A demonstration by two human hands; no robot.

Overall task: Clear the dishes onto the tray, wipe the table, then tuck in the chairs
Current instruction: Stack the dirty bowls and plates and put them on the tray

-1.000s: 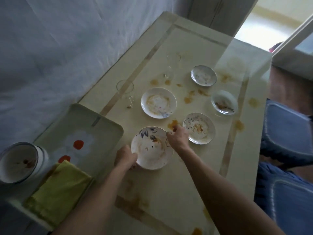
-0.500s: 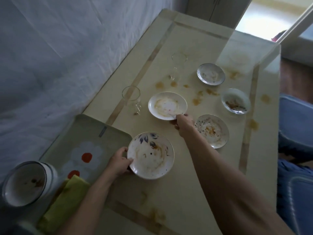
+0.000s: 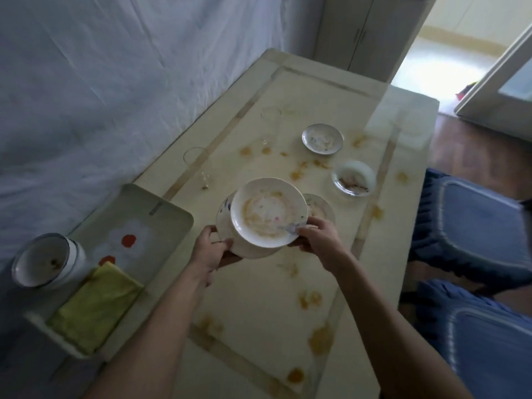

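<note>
Now lifted: two plates [image 3: 267, 214] stacked.

— Any lettering to read on the tray [image 3: 172, 208]?
— None; only a painted flower with red dots, no words.
— On the plates [image 3: 267, 214] or the bowl [image 3: 43, 263]?
— Blue floral marks and food stains, nothing legible.
— Labels on the glasses [image 3: 270, 122], the yellow cloth [image 3: 98, 306], the counter [image 3: 259, 326]?
— No text, brand or number anywhere.

lower plate [image 3: 223, 223] mostly hidden under top plate [image 3: 267, 216], third plate [image 3: 321, 208] partly hidden behind both
</note>
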